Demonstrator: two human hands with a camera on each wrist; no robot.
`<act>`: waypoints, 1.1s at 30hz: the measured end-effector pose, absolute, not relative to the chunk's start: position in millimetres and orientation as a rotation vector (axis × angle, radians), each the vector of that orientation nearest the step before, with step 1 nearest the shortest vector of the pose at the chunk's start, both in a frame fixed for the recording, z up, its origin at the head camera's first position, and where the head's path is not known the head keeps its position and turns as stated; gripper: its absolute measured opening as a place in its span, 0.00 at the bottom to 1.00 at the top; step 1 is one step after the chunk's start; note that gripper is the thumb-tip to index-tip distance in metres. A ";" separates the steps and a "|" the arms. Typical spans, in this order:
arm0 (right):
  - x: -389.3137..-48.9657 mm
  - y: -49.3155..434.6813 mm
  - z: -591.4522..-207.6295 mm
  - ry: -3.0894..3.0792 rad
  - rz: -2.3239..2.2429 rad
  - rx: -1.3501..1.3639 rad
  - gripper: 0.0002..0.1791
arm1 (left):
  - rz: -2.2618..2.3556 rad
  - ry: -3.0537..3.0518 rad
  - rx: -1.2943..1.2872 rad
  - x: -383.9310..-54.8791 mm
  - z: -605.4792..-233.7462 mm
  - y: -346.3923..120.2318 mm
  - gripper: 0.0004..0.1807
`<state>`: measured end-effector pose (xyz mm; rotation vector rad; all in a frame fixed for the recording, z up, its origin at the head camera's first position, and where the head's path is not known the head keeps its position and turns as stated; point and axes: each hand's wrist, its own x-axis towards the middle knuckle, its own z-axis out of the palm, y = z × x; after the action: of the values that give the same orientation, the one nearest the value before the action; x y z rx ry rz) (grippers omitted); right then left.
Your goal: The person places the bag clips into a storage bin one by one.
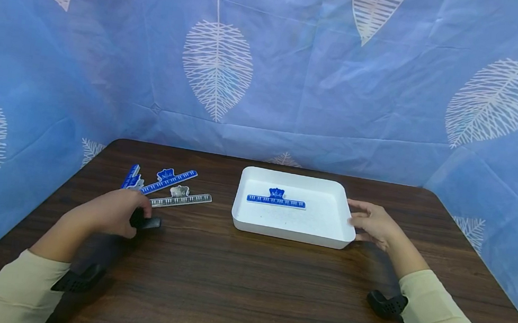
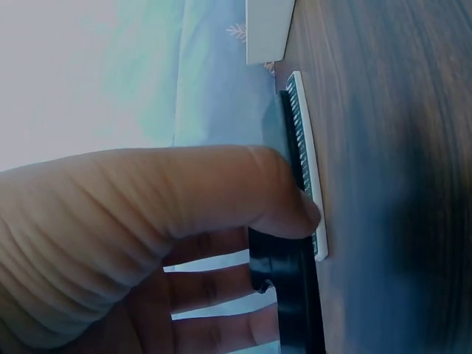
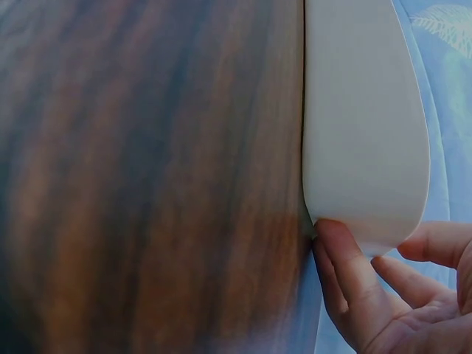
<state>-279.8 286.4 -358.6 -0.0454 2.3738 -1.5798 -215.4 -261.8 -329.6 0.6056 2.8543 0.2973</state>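
My left hand (image 1: 111, 211) pinches a black long-jawed spring clip (image 1: 150, 223) between thumb and fingers, low over the table's left side. In the left wrist view, the black clip (image 2: 291, 295) runs beside a piano-key strip of another clip (image 2: 313, 162). Just beyond that hand lie a silver clip (image 1: 181, 200), a blue clip (image 1: 169, 181) and another blue clip (image 1: 131, 177) partly behind the hand. My right hand (image 1: 376, 225) touches the right end of a white tray (image 1: 289, 235) with extended fingers. Inside the tray lies a blue piano-key clip (image 1: 276, 201).
Under everything is a dark wood-grain table (image 1: 244, 293). A blue cloth (image 1: 295, 96) with white leaf prints hangs behind and at both sides. Black wrist devices (image 1: 386, 304) sit at both sleeves.
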 end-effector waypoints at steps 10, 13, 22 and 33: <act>-279.4 286.7 -357.2 2.383 -1.570 -0.046 0.37 | 0.283 2.928 0.700 -217.1 -326.6 -252.5 0.17; -279.4 287.0 -357.4 2.384 -1.567 -0.043 0.37 | 0.281 2.936 0.711 -218.2 -325.8 -249.5 0.17; -280.3 286.5 -357.5 2.365 -1.569 -0.058 0.37 | 0.274 2.978 0.765 -220.4 -328.1 -242.4 0.16; -279.4 287.6 -356.4 2.360 -1.562 -0.050 0.37 | 0.247 3.009 0.844 -225.8 -330.2 -231.4 0.17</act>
<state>-279.4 287.6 -356.4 -0.0504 2.3596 -1.5618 -225.8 -231.4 -330.2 0.8440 3.0094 0.2466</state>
